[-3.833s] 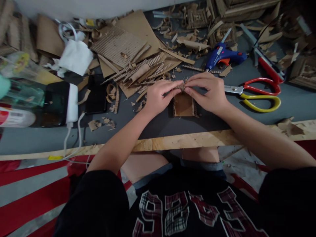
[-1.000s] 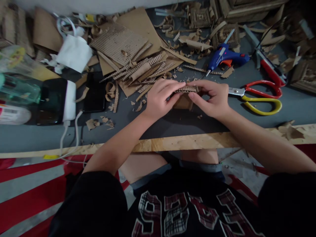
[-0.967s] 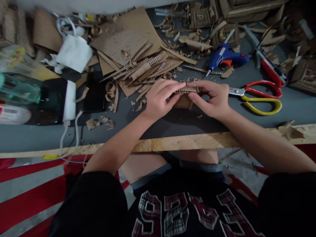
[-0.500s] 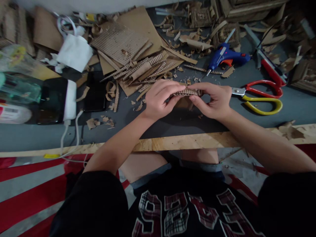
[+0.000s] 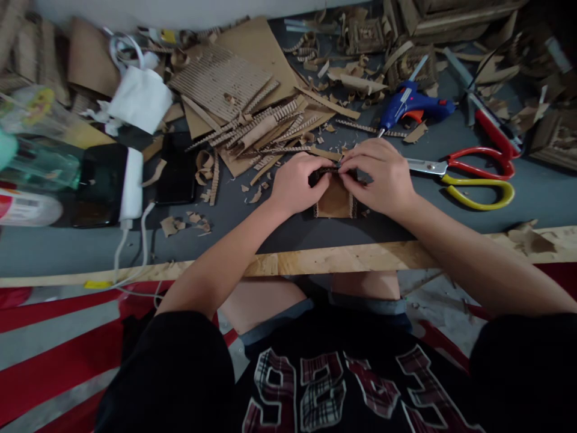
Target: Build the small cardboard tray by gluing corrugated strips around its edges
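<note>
A small cardboard piece (image 5: 334,201) with corrugated strips along its side edges shows between my hands, its flat brown face toward me. My left hand (image 5: 300,183) pinches its far left corner between thumb and fingers. On the far right edge, the fingertips of my right hand (image 5: 378,174) are pressed together against it. Fingers hide most of the far edge. Scissors (image 5: 435,166) with one red and one yellow handle lie just right of my right hand. Beyond them rests a blue glue gun (image 5: 412,105), its nozzle pointing toward my right hand.
Corrugated strips (image 5: 265,129) and cardboard sheets (image 5: 243,54) are piled behind my left hand. A black phone (image 5: 175,171), a white power strip (image 5: 132,183) and a paper roll (image 5: 140,99) lie left. Red-handled cutters (image 5: 498,132) are right. A wooden edge (image 5: 324,260) borders the table.
The cardboard piece has tipped so that its flat face shows instead of its ridged edge. My right hand has shifted left and its fingers now bunch at the far edge.
</note>
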Available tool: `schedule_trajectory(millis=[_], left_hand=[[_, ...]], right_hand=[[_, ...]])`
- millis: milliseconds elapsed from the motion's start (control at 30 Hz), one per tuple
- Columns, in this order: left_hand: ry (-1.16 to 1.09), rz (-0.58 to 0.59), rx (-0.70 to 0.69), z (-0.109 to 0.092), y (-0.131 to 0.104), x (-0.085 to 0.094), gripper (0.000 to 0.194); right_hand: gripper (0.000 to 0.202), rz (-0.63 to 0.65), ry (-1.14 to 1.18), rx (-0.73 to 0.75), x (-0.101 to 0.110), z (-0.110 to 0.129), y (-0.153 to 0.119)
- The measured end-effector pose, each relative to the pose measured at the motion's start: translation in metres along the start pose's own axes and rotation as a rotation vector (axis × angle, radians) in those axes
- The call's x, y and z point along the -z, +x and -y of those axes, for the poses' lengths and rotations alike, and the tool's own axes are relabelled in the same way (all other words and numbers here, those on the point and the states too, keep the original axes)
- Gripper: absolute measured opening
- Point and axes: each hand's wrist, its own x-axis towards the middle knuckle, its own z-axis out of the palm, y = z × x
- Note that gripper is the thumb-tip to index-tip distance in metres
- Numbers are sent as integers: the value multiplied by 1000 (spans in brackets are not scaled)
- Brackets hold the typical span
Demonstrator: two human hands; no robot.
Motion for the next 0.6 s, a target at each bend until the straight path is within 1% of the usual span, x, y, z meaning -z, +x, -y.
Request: schedule_trajectory(millis=[100,133,200,300,367,467,533,600], left_hand=[[29,50,-1,3,2,-2,22],[29,45,-10,4,3,-2,20],[-17,-26,-48,7,5,-3,23],[-215,-162,-124,8,5,-4,34],[-388,-181,-111,7,4,-6,40],[-604,-185,-27,5,4,-12,46],[-693,-207,15,4,5,-16,48],[-740,-232,61,5,7,-19,50]], right_hand=[[10,-37,39,-32,1,0,0],[9,-59,62,-46,2,0,0],[7,-98,118,-66,5,0,0],[9,-136,223,-82,4,1,-1],[13,-153,289,-96,0,1,-1],[18,-144,319,-127,-1,3,2],[18,-118,256,-153,11,4,5],[15,-84,114,-203,34,5,6]])
